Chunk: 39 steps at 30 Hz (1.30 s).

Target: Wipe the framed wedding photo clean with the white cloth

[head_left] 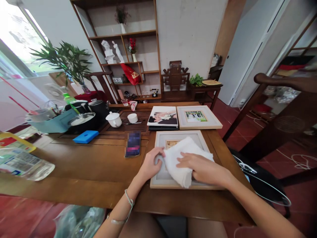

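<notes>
A light wooden picture frame [153, 181] with a pale mat lies flat on the table before me. Over much of it is spread a white cloth [182, 158], covering most of the small picture in its middle. My right hand [199, 165] presses down on the cloth, its fingers curled into the fabric. At the frame's left side rests my left hand [151, 162], thumb and forefinger apart, with its fingertips at the cloth's left edge. Just left of the frame lies a phone [133, 144], partly blurred out.
Behind lie another framed picture [201, 123] and a photo panel [162, 116]. A blue sponge-like block [86, 136], a lidded white bowl [114, 119], a small white cup [132, 118] and a black pan [83, 123] stand left. Bottles [27, 163] lie far left; a chair [279, 122] is right.
</notes>
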### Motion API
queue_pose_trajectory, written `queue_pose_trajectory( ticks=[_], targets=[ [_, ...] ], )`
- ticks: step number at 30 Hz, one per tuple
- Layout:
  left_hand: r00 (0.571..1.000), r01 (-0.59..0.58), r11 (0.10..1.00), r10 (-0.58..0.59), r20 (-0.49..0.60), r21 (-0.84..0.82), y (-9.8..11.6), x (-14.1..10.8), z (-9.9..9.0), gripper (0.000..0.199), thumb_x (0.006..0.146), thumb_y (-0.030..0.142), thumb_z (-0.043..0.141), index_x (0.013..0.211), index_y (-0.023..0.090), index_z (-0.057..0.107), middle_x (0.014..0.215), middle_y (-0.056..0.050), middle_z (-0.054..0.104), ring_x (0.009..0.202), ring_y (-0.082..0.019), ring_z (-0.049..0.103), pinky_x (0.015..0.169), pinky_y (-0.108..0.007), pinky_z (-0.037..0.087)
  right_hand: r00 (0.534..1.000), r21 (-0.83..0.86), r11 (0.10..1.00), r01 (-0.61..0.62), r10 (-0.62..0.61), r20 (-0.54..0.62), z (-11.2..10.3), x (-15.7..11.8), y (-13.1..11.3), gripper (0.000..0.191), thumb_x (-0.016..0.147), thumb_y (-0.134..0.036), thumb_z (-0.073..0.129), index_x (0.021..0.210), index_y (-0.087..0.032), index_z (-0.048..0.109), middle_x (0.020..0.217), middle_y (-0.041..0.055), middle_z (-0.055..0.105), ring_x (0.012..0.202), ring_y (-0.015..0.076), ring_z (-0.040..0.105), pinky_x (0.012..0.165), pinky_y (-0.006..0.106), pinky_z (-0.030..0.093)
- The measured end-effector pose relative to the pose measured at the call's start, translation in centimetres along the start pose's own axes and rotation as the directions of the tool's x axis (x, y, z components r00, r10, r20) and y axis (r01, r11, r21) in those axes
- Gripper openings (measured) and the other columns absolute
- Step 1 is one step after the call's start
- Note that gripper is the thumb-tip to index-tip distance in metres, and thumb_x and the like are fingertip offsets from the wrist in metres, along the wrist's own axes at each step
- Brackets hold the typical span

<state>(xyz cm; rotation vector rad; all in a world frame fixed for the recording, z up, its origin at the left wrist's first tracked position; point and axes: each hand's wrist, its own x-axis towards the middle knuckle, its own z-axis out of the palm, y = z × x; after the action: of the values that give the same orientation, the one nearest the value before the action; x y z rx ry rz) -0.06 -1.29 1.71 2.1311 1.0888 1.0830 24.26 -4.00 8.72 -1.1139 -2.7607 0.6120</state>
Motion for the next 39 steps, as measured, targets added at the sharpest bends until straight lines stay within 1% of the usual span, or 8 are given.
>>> queue_pose_trajectory(
  ticks=[6,11,14,18,25,29,34,39],
  targets=[
    [1.0,-0.009,0.999,0.008,0.028,0.045,-0.1,0.0,0.2,0.052,0.063,-0.007,0.04,0.102,0.019,0.063,0.116,-0.007,0.065,0.119,-0.021,0.057,0.106,-0.04,0.041,0.988,0.228,0.968,-0.102,0.072,0.137,-2.5,-1.8,3.7,0.067,0.056,0.004,0.038,0.107,-0.024,0.072,0.124,0.0022,0.065,0.126,0.0207,0.051,0.105,0.033,0.038],
    [0.997,-0.025,0.998,0.021,0.075,0.049,0.0,0.0,0.1,0.054,0.066,-0.007,0.037,0.104,0.02,0.064,0.12,-0.007,0.063,0.121,-0.021,0.055,0.108,-0.041,0.041,0.95,0.04,0.957,-0.289,0.291,-0.112,-2.6,-1.4,6.8,0.066,0.061,0.004,0.039,0.115,-0.022,0.068,0.128,0.0031,0.062,0.129,0.0227,0.048,0.105,0.038,0.038],
    [0.996,-0.026,0.999,0.023,0.084,0.034,0.1,0.0,-0.1,0.054,0.066,-0.007,0.036,0.104,0.02,0.064,0.12,-0.007,0.064,0.121,-0.021,0.055,0.108,-0.042,0.041,0.911,-0.208,0.904,-0.374,0.316,-0.264,-1.2,0.0,6.3,0.058,0.069,0.003,0.042,0.118,-0.017,0.065,0.129,0.0099,0.062,0.129,0.0274,0.047,0.104,0.043,0.037],
    [0.997,-0.023,1.0,0.023,0.079,0.005,0.1,0.0,-0.1,0.054,0.066,-0.006,0.036,0.103,0.02,0.065,0.119,-0.007,0.065,0.119,-0.021,0.057,0.107,-0.043,0.041,0.953,-0.397,0.872,-0.285,0.212,-0.219,0.4,1.2,3.4,0.046,0.071,0.005,0.043,0.107,-0.011,0.067,0.114,0.0175,0.065,0.12,0.0292,0.052,0.101,0.042,0.038],
    [0.997,-0.016,1.0,0.014,0.081,0.024,0.2,-0.1,0.2,0.049,0.065,-0.007,0.035,0.093,0.019,0.065,0.119,-0.006,0.064,0.121,-0.021,0.055,0.105,-0.041,0.042,0.998,-0.094,0.995,0.038,-0.032,0.058,-0.2,-0.8,-0.9,0.024,0.068,-0.007,0.054,0.085,-0.017,0.068,0.092,0.0081,0.068,0.09,0.0226,0.061,0.077,0.03,0.043],
    [0.995,-0.013,0.999,0.009,0.096,0.042,0.2,0.0,0.2,0.053,0.067,-0.007,0.036,0.102,0.02,0.065,0.122,-0.007,0.062,0.122,-0.021,0.054,0.107,-0.042,0.041,0.993,-0.12,0.986,-0.113,0.111,-0.026,-1.4,-1.3,1.6,0.029,0.07,-0.008,0.051,0.089,-0.02,0.068,0.093,0.0063,0.068,0.087,0.0221,0.061,0.074,0.03,0.041],
    [0.993,-0.004,0.997,-0.005,0.121,0.073,0.0,0.0,0.2,0.051,0.07,-0.006,0.036,0.103,0.02,0.064,0.122,-0.008,0.062,0.123,-0.022,0.053,0.108,-0.045,0.04,0.914,-0.352,0.855,-0.38,0.29,-0.282,-1.3,0.2,4.4,0.036,0.072,-0.002,0.045,0.099,-0.015,0.065,0.098,0.0119,0.067,0.095,0.0268,0.058,0.077,0.035,0.04],
    [0.993,-0.006,0.997,-0.004,0.118,0.083,-0.1,0.0,0.2,0.052,0.07,-0.005,0.036,0.107,0.019,0.063,0.123,-0.009,0.062,0.123,-0.022,0.054,0.109,-0.045,0.04,0.959,-0.489,0.831,-0.265,0.176,-0.221,0.4,1.6,2.6,0.032,0.073,-0.002,0.047,0.098,-0.012,0.064,0.099,0.0158,0.065,0.102,0.0292,0.053,0.083,0.037,0.04]
  ],
)
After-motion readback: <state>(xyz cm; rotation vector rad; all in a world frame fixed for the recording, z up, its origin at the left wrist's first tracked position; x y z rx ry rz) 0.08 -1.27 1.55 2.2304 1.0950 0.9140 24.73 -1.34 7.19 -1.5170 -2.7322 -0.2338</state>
